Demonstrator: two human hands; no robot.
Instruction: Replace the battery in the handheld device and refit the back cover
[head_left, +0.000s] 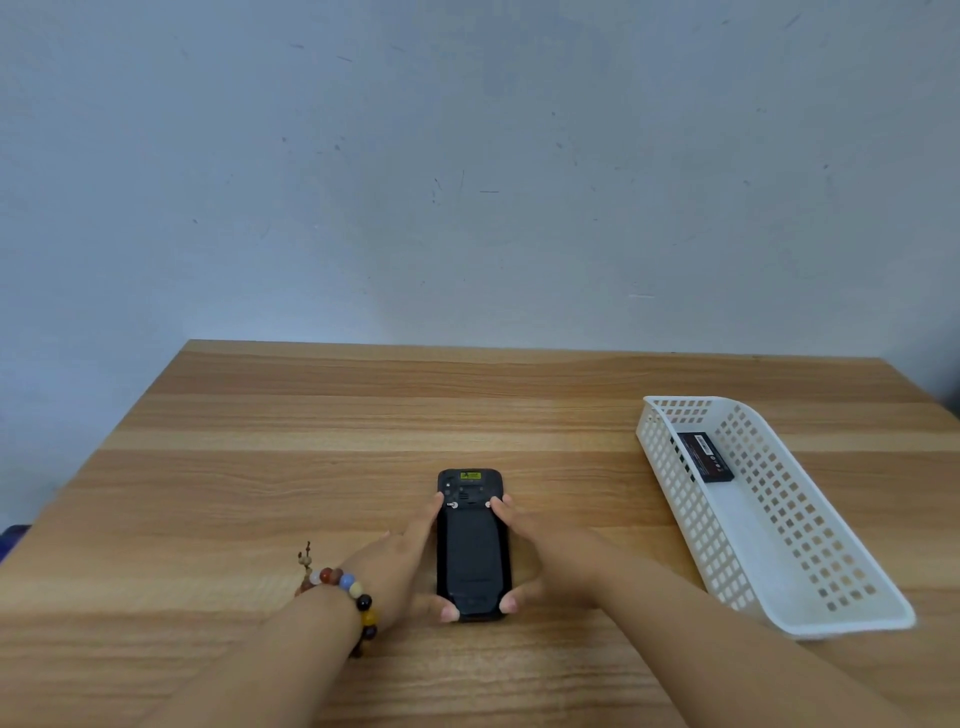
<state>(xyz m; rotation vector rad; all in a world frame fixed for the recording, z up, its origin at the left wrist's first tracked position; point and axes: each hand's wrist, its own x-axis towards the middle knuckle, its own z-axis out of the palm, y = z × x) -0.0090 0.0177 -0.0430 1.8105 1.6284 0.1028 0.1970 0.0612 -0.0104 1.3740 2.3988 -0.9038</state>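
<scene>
A black handheld device lies face down on the wooden table, its back cover on and a yellow label at its far end. My left hand grips its left side, with fingertips near a round latch and the thumb at the near end. My right hand grips the right side the same way. A black battery lies in the far end of a white perforated basket to the right.
A beaded bracelet is on my left wrist. The table's far edge meets a pale wall. The basket stands at an angle near the table's right edge.
</scene>
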